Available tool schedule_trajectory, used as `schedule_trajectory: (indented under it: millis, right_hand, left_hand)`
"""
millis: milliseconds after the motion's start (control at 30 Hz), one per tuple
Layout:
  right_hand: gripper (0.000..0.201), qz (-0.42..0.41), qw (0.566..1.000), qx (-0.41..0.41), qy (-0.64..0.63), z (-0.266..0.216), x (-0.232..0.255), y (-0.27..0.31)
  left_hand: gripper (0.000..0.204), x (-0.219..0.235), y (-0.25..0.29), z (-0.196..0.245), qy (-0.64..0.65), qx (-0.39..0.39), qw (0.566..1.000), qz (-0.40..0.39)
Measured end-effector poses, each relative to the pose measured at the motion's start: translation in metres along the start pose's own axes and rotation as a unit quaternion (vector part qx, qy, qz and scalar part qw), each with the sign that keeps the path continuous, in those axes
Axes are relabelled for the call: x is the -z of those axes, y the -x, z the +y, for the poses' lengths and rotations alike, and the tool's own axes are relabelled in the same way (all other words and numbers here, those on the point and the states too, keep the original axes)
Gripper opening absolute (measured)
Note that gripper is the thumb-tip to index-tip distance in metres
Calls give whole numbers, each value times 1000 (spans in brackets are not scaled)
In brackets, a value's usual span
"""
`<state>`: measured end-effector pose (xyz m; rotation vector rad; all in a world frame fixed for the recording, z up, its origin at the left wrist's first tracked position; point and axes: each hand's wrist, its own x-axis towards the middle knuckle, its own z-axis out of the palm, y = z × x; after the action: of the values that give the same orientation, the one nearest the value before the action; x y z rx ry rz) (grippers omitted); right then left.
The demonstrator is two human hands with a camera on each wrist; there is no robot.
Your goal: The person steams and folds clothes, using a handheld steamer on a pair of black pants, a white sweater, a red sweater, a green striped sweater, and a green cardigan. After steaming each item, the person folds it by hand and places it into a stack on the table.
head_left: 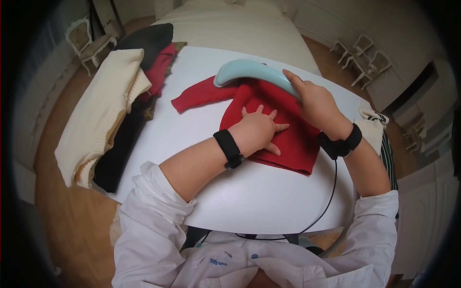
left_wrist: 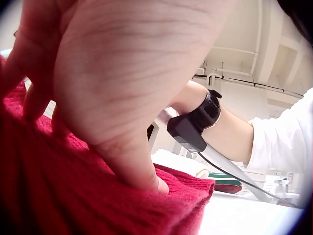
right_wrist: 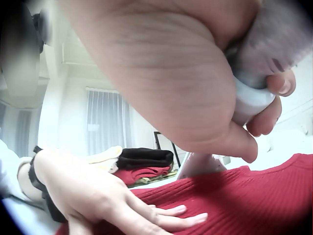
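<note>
A red ribbed knit sweater (head_left: pixel 295 161) lies on the white tabletop (head_left: pixel 225 197), one sleeve stretched out to the left. My left hand (head_left: pixel 254 129) rests on its body with the fingers spread. In the left wrist view the thumb (left_wrist: pixel 142 171) presses into the knit. My right hand (head_left: pixel 319 103) grips the handle of a light blue garment steamer (head_left: pixel 249 72), its curved head pointing left above the sweater's upper part. The right wrist view shows fingers curled round the pale handle (right_wrist: pixel 254 100) over the red fabric.
Folded clothes line the table's left side: a cream sweater (head_left: pixel 101 110), black garment (head_left: pixel 125 153), dark grey garment (head_left: pixel 151 43) and red one (head_left: pixel 161 69). Cream and striped garments (head_left: pixel 384 144) lie at right. A grey hose (left_wrist: pixel 234 171) and thin black cable (head_left: pixel 331 201) run near my right arm.
</note>
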<state>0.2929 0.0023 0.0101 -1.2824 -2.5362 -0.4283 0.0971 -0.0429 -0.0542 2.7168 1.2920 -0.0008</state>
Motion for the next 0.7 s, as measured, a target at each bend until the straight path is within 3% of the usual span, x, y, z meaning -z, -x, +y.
schedule_trajectory:
  millis: [133,200,300,400,467,500,700]
  right_hand:
    - [74,-4,992,82,-93,-29,19,6]
    - [75,-10,992,89,-95,-38,32,10]
    - [76,-25,992,90,-81,-36,39,15]
    - [75,-15,997,63,-33,-13,39,22]
    - [77,22,998,43,39,9,33,27]
    - [78,-7,998,17,59,13,39,28]
    - [82,-2,997,-6,72,29,29,36]
  left_hand:
    - [96,3,-2,0,23,14,998,-48]
    - [95,-7,0,-4,9,-17,999,31]
    - [94,-8,0,-4,-4,-17,999,35]
    - [95,4,-3,1,9,7,999,-34]
    - [96,2,-2,0,-2,0,1000,-14]
    - [97,1,-1,0,-13,-5,1000,4]
    - [97,-1,0,-1,7,-5,1000,10]
